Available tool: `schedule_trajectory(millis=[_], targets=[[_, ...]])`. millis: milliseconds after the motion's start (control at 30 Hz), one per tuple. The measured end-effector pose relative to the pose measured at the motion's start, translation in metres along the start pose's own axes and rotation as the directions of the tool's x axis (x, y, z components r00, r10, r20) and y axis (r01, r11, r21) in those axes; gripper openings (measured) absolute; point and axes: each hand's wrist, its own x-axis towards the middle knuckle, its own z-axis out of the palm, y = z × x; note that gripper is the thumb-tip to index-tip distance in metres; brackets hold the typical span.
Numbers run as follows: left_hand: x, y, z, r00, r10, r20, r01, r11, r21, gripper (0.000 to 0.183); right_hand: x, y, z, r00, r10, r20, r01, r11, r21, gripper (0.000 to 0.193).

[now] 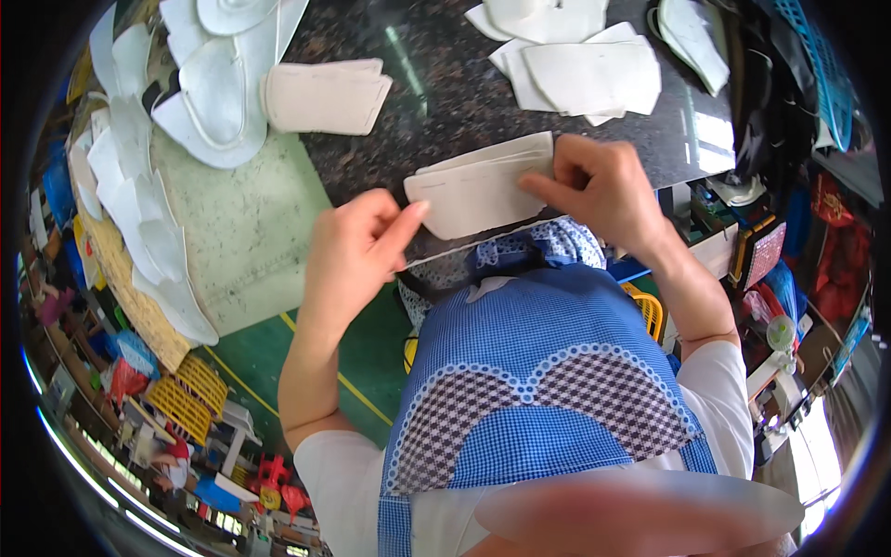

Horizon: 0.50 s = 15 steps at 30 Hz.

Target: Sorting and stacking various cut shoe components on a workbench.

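Observation:
A small stack of white, flat cut pieces (pixel 473 190) with stitching along their edges lies tilted just above the near edge of the dark table. My right hand (pixel 608 190) pinches its right end, thumb on top and fingers curled behind. At the lower left corner my left hand (pixel 357 251) has thumb and fingers closed on the stack's edge. Beyond it, a similar stitched stack (pixel 325 96) rests on the table. Further right lies a loose pile of white pieces (pixel 594 76).
The speckled dark stone table (pixel 427 102) adjoins a pale green board (pixel 246 251) on the left. White curved pieces (pixel 139 186) overlap along the board's left side, with larger rounded ones (pixel 213 93) behind. Another white piece (pixel 691 42) lies far right. Yellow crates (pixel 186 399) stand on the floor.

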Motion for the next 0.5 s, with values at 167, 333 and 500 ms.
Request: schedule_trajectory(millis=[167, 333, 500], targets=[[0.025, -0.005, -0.04, 0.788, 0.524, -0.323, -0.417, 0.84, 0.347, 0.015, 0.028, 0.042, -0.035, 0.826, -0.355, -0.437, 0.269, 0.931, -0.248, 0.018], [0.073, 0.006, -0.08, 0.536, 0.839, -0.096, -0.501, 0.407, 0.764, 0.028, 0.038, 0.061, -0.04, 0.892, -0.203, -0.404, 0.236, 0.971, 0.032, 0.01], [0.075, 0.012, -0.097, 0.663, 0.748, 0.008, -0.511, 0.446, 0.735, 0.032, 0.01, -0.006, -0.04, 0.674, -0.484, -0.558, 0.46, 0.866, -0.195, 0.014]])
